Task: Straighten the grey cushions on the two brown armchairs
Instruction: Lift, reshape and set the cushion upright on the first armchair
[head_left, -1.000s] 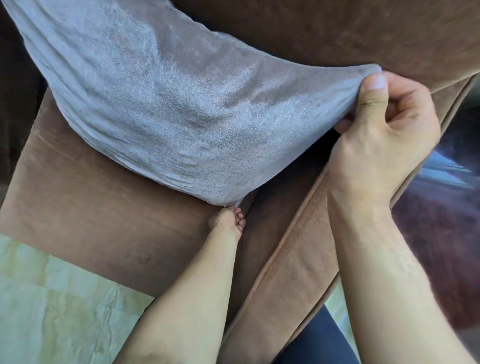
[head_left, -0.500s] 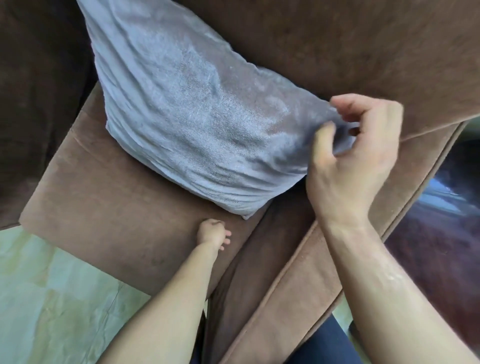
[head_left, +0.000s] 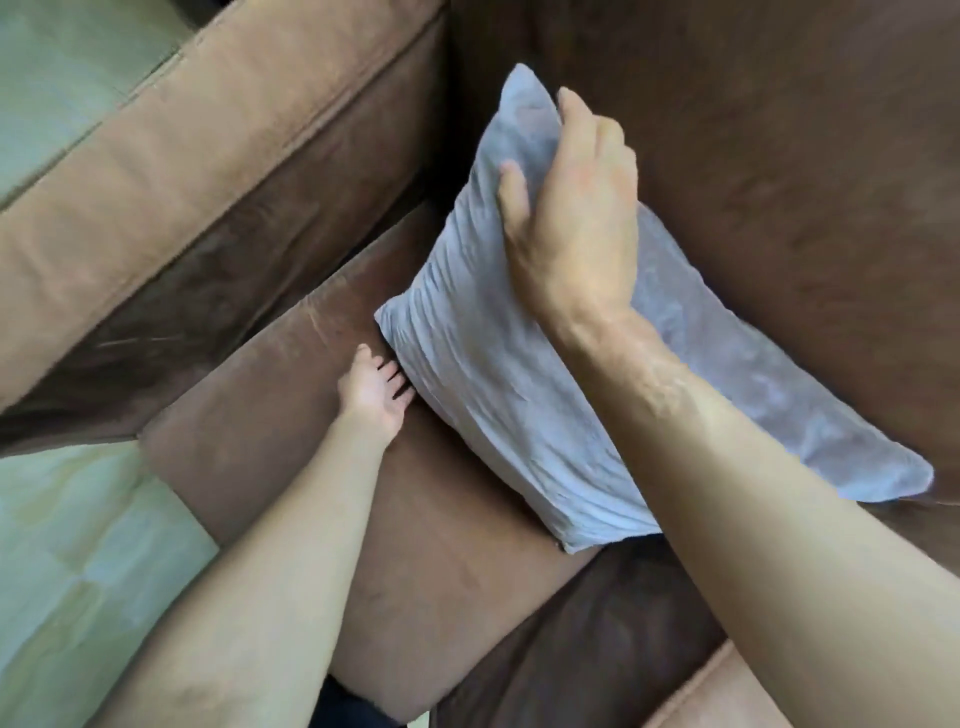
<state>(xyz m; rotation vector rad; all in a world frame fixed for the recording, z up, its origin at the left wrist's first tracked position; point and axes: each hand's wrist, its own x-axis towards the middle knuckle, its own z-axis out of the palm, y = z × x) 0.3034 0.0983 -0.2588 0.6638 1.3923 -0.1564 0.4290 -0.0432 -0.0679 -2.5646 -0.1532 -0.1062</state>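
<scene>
A grey cushion leans against the backrest of a brown armchair, its lower edge resting on the seat. My right hand lies on the cushion's upper part, fingers spread over its top edge, thumb on the front face. My left hand is flat on the seat with fingertips touching the cushion's lower left edge, holding nothing. Only one armchair and one cushion are in view.
The chair's left armrest runs diagonally at the upper left and the right armrest shows at the bottom right. Pale green floor lies to the left of the seat.
The cushion has come down from being held by its corner to resting against the backrest. My right hand let go of the corner and moved onto the top. The view swung left.
</scene>
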